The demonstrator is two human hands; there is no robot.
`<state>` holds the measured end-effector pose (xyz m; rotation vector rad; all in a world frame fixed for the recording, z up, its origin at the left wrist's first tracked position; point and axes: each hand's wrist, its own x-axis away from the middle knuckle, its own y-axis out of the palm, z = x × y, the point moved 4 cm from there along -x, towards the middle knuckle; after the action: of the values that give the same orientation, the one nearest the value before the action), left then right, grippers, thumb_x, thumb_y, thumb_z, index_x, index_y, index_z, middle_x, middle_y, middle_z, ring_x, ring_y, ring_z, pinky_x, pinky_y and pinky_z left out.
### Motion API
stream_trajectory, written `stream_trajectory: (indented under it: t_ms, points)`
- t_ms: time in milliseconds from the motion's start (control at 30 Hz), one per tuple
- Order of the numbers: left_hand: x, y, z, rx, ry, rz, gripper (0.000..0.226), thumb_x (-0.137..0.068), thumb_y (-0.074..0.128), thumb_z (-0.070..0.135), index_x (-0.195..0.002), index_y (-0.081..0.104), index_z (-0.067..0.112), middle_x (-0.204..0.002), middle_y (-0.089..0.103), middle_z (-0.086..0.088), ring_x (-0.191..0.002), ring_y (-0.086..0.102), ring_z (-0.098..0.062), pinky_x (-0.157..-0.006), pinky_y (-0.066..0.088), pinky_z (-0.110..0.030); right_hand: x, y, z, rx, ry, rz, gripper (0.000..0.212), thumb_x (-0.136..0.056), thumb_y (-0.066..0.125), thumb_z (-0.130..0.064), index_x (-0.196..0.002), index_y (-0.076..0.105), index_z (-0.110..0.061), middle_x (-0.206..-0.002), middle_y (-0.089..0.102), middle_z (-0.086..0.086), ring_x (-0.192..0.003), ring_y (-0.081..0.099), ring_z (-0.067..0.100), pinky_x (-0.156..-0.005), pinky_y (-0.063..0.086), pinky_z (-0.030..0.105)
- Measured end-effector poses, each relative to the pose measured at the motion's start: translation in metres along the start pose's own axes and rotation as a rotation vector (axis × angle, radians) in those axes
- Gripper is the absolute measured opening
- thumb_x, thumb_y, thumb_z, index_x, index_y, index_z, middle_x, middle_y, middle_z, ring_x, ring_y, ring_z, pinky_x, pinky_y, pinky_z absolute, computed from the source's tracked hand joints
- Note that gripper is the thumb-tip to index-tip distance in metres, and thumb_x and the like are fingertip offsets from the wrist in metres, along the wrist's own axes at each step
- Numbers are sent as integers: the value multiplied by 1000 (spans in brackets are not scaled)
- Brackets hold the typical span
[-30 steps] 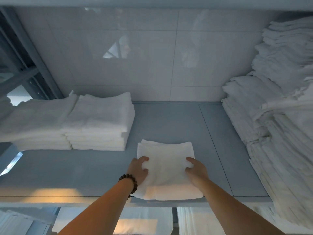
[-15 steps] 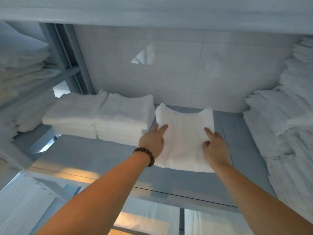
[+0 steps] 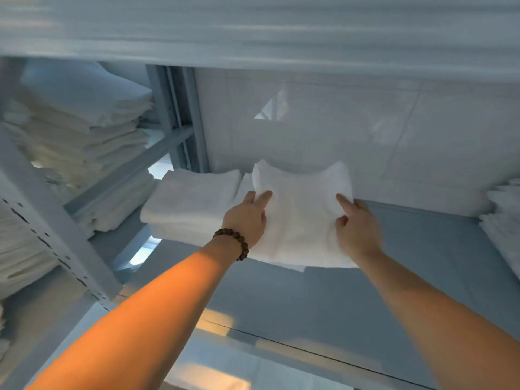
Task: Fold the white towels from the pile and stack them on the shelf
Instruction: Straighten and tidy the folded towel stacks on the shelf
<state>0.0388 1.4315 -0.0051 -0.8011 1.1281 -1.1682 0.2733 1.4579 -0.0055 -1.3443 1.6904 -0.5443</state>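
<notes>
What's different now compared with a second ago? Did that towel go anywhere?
The left hand and the right hand lifted the folded towel off the front of the shelf and carried it back and leftward; it now covers the right one of the two stacks. Neither hand let go. The stacks and the big pile on the right stayed put.

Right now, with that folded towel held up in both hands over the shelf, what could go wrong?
The folded towel is held only at its sides by the left hand and right hand, and its far edge dips in the middle, so the folds could slip open. It overlaps the stacked towels only partly, so it might land askew.
</notes>
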Motion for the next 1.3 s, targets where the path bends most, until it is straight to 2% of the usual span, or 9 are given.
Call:
stream_trajectory:
  t_ms: [200,567,667,767,867,967,1067,1200,1300]
  points:
    - [-35,-10,-64,83,-14,-48,51,-96,36,20,-144,28,31,-148,30,-12,-103,58,-32,-90,48,-37,-26,43,-39,-34,42,-14,50,-88,43,-2,-133,52,-23,-136,47,12,-115,53,33,-100,41,34]
    - [-116,19,-98,251,-38,-5,49,-95,41,20,-142,36,27,-140,43,-10,-119,50,-26,-100,37,-30,-93,77,-39,26,48,-20,43,-92,41,-8,-131,54,-21,-134,50,14,-119,50,33,-103,40,37]
    - [-128,46,-106,327,-105,-42,44,-95,43,22,-139,43,25,-143,43,-7,-127,44,-24,-104,32,-28,-103,95,-21,-21,121,-21,37,-92,44,-8,-125,61,-14,-133,55,15,-120,52,32,-103,38,31]
    - [-125,74,-112,245,-116,-159,39,-98,39,23,-136,47,20,-145,42,-7,-131,38,-25,-109,28,-30,-97,119,2,-59,201,-158,34,-93,47,-9,-124,60,-8,-134,54,15,-121,52,31,-105,38,30]
    - [-119,70,-114,52,-103,-112,39,-98,36,31,-134,49,23,-148,33,-12,-134,27,-32,-109,28,-40,-92,125,11,-108,275,-234,40,-93,51,-22,-133,53,-19,-141,49,11,-121,52,29,-98,40,27]
    - [-106,58,-101,-48,38,46,50,-97,33,45,-141,39,22,-156,14,-12,-143,9,-29,-115,15,-43,-91,118,9,-370,380,-256,51,-93,54,-31,-142,40,-23,-143,45,9,-114,54,27,-91,44,31]
    - [-73,63,-76,-116,260,220,60,-96,23,51,-148,23,19,-158,8,-9,-145,-1,-26,-117,2,-47,-81,113,15,-653,545,-255,48,-96,47,-33,-139,43,-11,-140,47,12,-123,49,30,-104,40,40]
    - [-31,97,-58,-199,378,327,64,-96,26,49,-150,14,17,-158,6,-10,-145,1,-30,-115,5,-57,-48,120,17,-1106,699,-312,36,-96,41,-39,-113,61,-13,-102,65,9,-86,61,26,-76,48,37]
    - [-26,119,-64,-258,357,325,68,-95,27,54,-150,12,16,-157,7,-12,-145,4,-33,-114,6,-58,-40,130,18,-1239,641,-303,38,-96,36,-41,-108,62,-16,-96,66,6,-83,62,24,-73,49,36]
